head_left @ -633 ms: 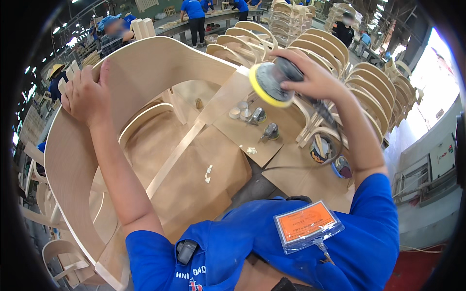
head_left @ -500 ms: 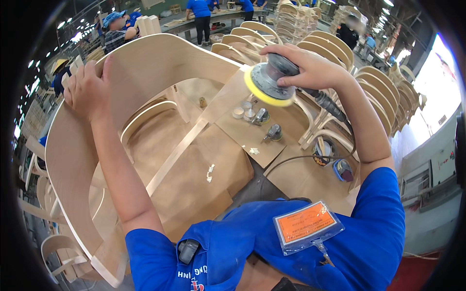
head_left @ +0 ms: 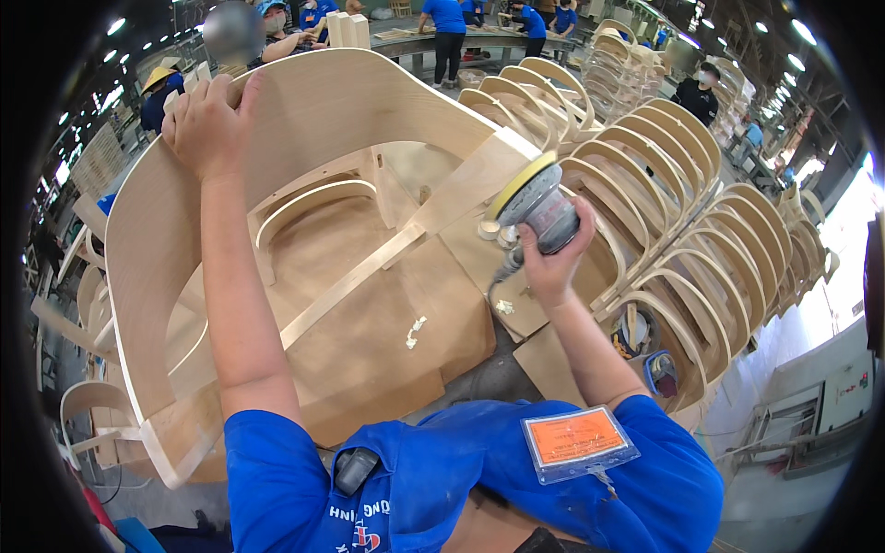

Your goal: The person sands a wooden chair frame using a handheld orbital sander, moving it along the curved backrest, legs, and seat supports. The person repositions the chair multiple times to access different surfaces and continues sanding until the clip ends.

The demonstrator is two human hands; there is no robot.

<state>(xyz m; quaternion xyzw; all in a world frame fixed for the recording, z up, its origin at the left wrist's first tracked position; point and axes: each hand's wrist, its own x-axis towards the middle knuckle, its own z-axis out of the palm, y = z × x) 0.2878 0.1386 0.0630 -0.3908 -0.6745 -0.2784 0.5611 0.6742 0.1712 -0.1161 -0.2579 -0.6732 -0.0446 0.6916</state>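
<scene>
Workshop benches, blue-shirted co-workers point(head_left: 446, 37) and rows of curved frames point(head_left: 682, 129) fill the background, the frames overlapping too much to count. Brown sheeting point(head_left: 452, 341) covers the surface, with one large curved wooden panel point(head_left: 332, 101) standing along its left and far edges. One round sander point(head_left: 539, 198) is in the right hand point(head_left: 558, 258), fingers and thumb wrapped round its body; its axis runs from the grip up and leftward to the yellow-rimmed pad, beside the panel's right end. Whether pad and wood touch, I cannot tell. That hand is the nearer to this end; the left hand point(head_left: 212, 124) lies over the panel's far-left rim, thumb spread from the fingers, fingertips hidden. Two clusters of pale scraps point(head_left: 416, 330) lie near the sheeting's right edge; farther right sit one round tub point(head_left: 634, 332) and one blue-rimmed container point(head_left: 660, 373).
</scene>
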